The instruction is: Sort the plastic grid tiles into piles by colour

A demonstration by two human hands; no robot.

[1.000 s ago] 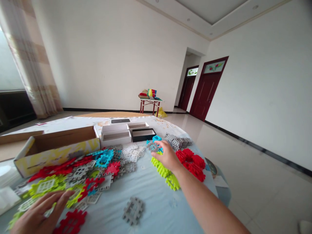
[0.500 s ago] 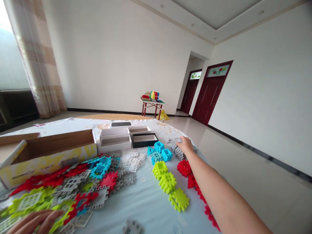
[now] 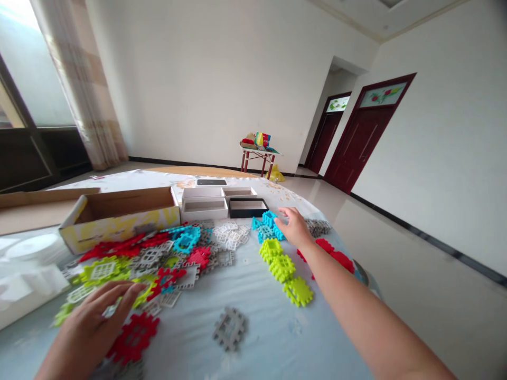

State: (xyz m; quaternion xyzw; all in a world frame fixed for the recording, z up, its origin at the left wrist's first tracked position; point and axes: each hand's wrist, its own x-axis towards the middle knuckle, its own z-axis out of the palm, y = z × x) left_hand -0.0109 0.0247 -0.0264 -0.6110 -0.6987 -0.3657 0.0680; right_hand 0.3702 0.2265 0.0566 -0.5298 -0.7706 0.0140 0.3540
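My right hand (image 3: 293,227) reaches across the table with fingers apart, beside a cluster of blue building blocks (image 3: 264,230); whether it touches them I cannot tell. No piece shows in it. Just right of it lies a group of grey interlocking pieces (image 3: 319,227). Lime green blocks (image 3: 282,268) stand in a row nearer me, and red blocks (image 3: 336,257) are partly behind my forearm. My left hand (image 3: 95,322), fingers stretched out, is over a mixed pile of flat notched pieces, next to a red window piece (image 3: 137,336). A single grey notched piece (image 3: 230,329) lies near the front.
A printed cardboard box (image 3: 121,227) stands behind the pile. Small white boxes (image 3: 204,208) and a black box tray (image 3: 249,208) sit at the back, with a phone-like dark rectangle (image 3: 212,182) beyond. White packaging (image 3: 29,279) is at left. White window pieces (image 3: 231,234) lie mid-table.
My right hand has moved from the grey pieces leftward to beside the blue blocks. More of my left hand shows over the pile. The view has tilted down and turned left.
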